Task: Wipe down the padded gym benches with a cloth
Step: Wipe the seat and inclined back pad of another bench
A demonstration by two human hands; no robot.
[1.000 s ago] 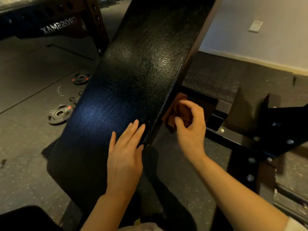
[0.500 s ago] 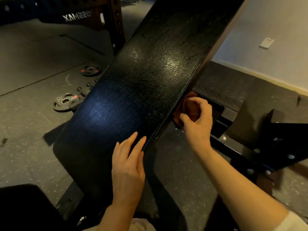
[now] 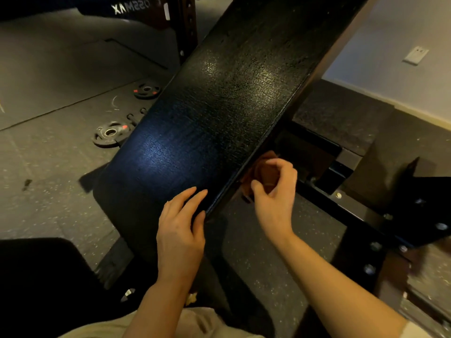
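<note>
Bench: a long black padded bench (image 3: 219,123) runs diagonally from lower left to upper right, its textured cover catching patches of light.
Left hand: the left hand (image 3: 179,231) lies flat on the near end of the pad, close to its right edge, fingers (image 3: 189,196) straight and loosely spread, holding nothing.
Right hand: the right hand (image 3: 274,193) sits just off the pad's right edge, thumb and curled fingers pinching a bunched cloth.
Cloth: the reddish-brown cloth (image 3: 264,172) is pressed against the side edge of the pad, partly tucked under the padding and partly hidden by the hand.
Frame: a black steel frame (image 3: 361,211) with visible bolts stands below and to the right of the pad.
Floor: two black weight plates (image 3: 111,134) with red marks lie on the speckled rubber floor (image 3: 48,154) left of the bench, well apart from both hands.
Background: a dark rack upright (image 3: 186,28) rises at top centre; a pale wall (image 3: 390,45) at upper right carries a white socket plate (image 3: 415,55).
</note>
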